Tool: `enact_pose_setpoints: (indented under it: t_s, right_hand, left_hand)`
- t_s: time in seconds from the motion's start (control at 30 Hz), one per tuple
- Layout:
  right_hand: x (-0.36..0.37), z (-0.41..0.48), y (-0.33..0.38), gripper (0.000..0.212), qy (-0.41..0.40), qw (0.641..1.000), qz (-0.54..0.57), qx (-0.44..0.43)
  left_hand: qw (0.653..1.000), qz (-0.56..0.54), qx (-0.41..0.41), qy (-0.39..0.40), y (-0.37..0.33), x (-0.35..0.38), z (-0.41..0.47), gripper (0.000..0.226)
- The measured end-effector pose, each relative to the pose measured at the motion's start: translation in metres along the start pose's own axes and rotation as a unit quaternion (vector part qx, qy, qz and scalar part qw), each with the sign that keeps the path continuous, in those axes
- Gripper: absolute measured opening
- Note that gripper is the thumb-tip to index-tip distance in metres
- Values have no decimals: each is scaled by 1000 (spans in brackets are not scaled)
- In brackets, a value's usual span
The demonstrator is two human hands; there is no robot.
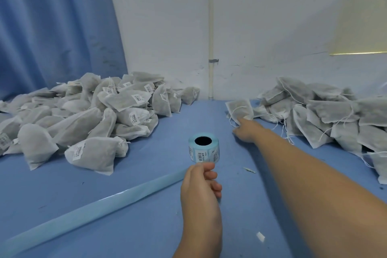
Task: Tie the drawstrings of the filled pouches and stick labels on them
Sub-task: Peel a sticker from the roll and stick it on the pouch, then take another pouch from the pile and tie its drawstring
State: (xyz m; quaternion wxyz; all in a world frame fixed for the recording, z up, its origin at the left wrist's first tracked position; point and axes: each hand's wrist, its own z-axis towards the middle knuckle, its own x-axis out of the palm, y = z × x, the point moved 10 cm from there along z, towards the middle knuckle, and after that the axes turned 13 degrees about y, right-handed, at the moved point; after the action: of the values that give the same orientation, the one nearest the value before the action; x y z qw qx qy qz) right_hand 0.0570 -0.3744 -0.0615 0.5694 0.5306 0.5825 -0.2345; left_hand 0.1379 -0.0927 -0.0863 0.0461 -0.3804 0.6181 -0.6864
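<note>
Pouch at one o'clock touches the right hand, grip unclear; left hand pinches the loose end of the label roll.

The light was soft, cool and even, with faint shadows under the pouches. A yellowish patch glowed on the wall at upper right. My right hand was blurred, and the wide lens bent the edges.
</note>
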Motion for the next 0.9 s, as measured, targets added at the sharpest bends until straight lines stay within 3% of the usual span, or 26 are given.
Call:
enact_pose_setpoints:
  t_s: [0.1, 0.2, 0.37, 0.5, 0.67, 0.73, 0.9]
  right_hand:
    - [-5, -3, -4, 50, -24, 999, 13, 16]
    - [-21, -17, -8, 33, -100, 991, 84, 6]
    - [-60, -74, -27, 16, -259, 940, 217, -50]
    - [-81, -140, -42, 18, -321, 905, 252, -121]
    - [-69, -216, -43, 32, -258, 897, 297, -203]
    - [-56, -242, -35, 36, -211, 893, 320, -234]
    - [-23, -303, -22, 48, -121, 853, 401, -312]
  left_hand:
    - [999, 37, 3, 9, -2, 3, -2, 24]
    - [993, 110, 22, 39, -4, 13, -9, 27]
    - [971, 209, 79, 86, -13, 28, -17, 22]
    - [957, 252, 114, 90, -22, 32, -26, 19]
    - [923, 315, 199, 95, -40, 45, -46, 15]
    - [893, 355, 255, 104, -50, 55, -61, 13]
    - [800, 447, 372, 147, -64, 83, -102, 33]
